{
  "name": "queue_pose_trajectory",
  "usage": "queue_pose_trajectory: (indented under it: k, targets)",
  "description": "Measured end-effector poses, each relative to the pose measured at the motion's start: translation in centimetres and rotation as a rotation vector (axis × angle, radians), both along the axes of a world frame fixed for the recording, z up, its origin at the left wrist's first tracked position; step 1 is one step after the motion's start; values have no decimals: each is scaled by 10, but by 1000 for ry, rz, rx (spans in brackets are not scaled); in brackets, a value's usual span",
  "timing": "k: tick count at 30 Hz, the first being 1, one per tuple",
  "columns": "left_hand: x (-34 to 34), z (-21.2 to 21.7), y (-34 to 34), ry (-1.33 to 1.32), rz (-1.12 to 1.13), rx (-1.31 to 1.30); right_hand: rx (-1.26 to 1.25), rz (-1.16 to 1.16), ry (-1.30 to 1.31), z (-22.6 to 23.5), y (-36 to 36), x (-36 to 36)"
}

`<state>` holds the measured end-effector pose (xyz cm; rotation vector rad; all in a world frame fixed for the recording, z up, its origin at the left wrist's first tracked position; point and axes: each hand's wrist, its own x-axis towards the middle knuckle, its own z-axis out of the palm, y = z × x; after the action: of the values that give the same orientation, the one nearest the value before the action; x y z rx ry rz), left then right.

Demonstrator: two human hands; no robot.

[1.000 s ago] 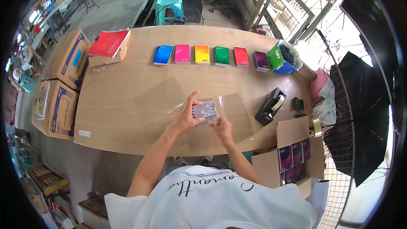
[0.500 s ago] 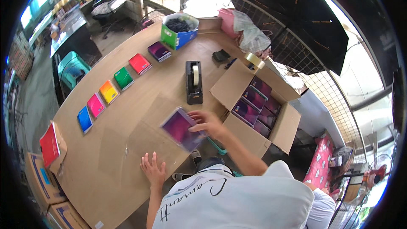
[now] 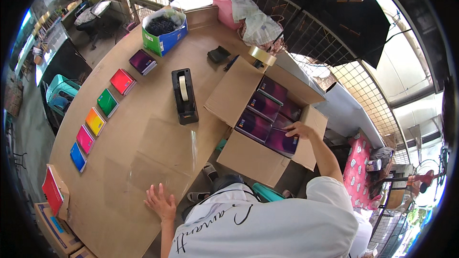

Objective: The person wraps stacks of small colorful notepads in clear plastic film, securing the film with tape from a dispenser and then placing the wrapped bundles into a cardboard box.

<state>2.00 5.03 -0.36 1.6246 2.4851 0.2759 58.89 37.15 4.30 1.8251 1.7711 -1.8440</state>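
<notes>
Head view: the right hand [image 3: 300, 130], which half a second ago held a purple pack over the bench [image 3: 88, 196], now has reached into an open carton [image 3: 253, 160] on the person's right. Its slightly bent fingers touch a purple pack [image 3: 277, 143] at the carton's near right corner; I cannot tell whether they grip it or merely rest there. The pack seems to have joined the others inside, so this one looks placed. The left hand [image 3: 161, 203] lies palm down on the bench, fingers spread, holding nothing.

The carton is plain brown board, flaps folded out; its packs are glossy, dark purple rectangles. Clear, limp plastic sleeves [image 3: 167, 148] lie flat just beyond the left hand, one edge catching light. Farther off stand a hard black tape dispenser [image 3: 186, 114] and a row of small, bright, smooth-covered notebooks [image 3: 108, 102] over smooth, pale brown wood.
</notes>
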Motion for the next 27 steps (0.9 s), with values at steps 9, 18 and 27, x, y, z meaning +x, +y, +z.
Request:
queue_pose_trajectory:
  k: [9, 18, 27]
  targets:
    - [31, -7, 8, 66, 13, -7, 536, -96, -280, -2, 23, -24]
    - [29, 17, 12, 39, -34, 1, 668, -566, -272, -23, 99, -45]
    - [-20, 49, 18, -268, -21, -246, 1153, -422, 427, 65, 75, -323]
